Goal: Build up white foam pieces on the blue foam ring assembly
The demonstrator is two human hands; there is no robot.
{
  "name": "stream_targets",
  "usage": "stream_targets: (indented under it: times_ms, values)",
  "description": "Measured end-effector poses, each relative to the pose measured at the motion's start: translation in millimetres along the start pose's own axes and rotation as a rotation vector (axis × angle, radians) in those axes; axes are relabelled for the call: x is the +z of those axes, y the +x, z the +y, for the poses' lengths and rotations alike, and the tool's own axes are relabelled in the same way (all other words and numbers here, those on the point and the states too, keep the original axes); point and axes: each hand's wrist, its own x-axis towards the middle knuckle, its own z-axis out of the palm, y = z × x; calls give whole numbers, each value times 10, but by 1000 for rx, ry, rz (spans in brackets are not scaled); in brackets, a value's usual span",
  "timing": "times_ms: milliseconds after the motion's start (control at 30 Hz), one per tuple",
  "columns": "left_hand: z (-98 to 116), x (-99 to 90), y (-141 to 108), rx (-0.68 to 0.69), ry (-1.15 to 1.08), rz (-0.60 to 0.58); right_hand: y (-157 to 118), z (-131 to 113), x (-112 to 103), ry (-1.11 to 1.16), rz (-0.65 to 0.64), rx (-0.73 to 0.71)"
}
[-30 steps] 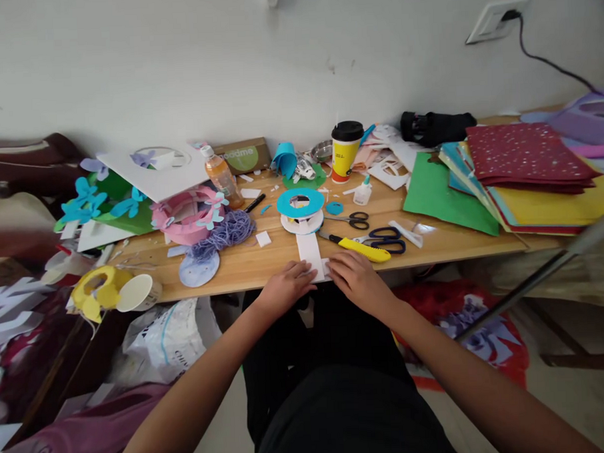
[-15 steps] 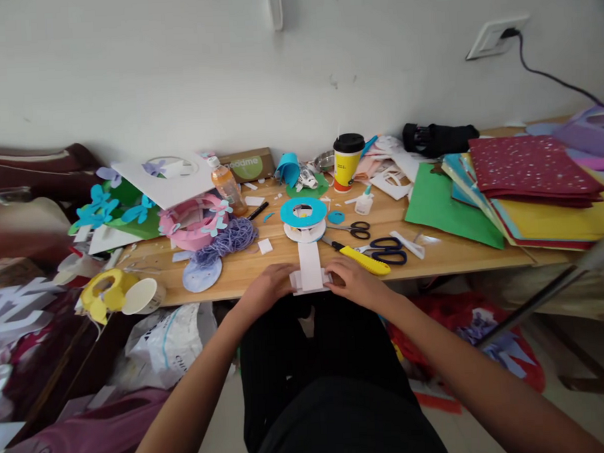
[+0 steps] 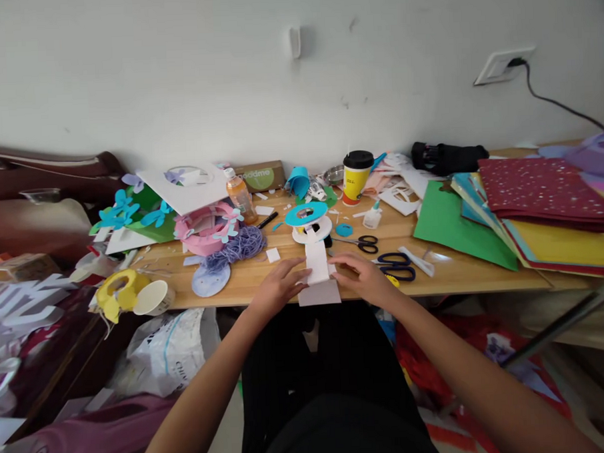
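In front of me at the table edge lies a white card strip (image 3: 317,262) with a wider flap (image 3: 319,293) at its near end. My left hand (image 3: 280,281) pinches its left side, fingertips on the edge. On the opposite side, my right hand (image 3: 359,275) is closed with thumb and fingers at the strip's right edge. Just beyond the strip stands a spool-like paper piece with a blue ring (image 3: 305,213) above a white ring (image 3: 312,231). The yellow cutter (image 3: 393,280) is mostly covered by my right hand.
Two pairs of scissors (image 3: 396,266) and a glue bottle (image 3: 372,215) lie to the right. A yellow cup (image 3: 356,177) stands behind. Purple yarn (image 3: 237,249), a pink paper ring (image 3: 206,229) and a paper cup (image 3: 155,298) are left; coloured sheets (image 3: 465,226) are stacked right.
My hands have moved slightly forward along the strip, and its wider near flap now shows below them. The blue ring tilts more. My right hand now covers most of the yellow cutter.
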Motion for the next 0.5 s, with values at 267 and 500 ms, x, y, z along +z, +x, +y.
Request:
stream_targets:
  times_ms: [267,500]
  values:
    - [15,-172,300,-51,-60,326,279,-191,-98,217,102,168]
    - [-332,-642,942,-289,-273,505,-312,-231,300,-389,-87,88]
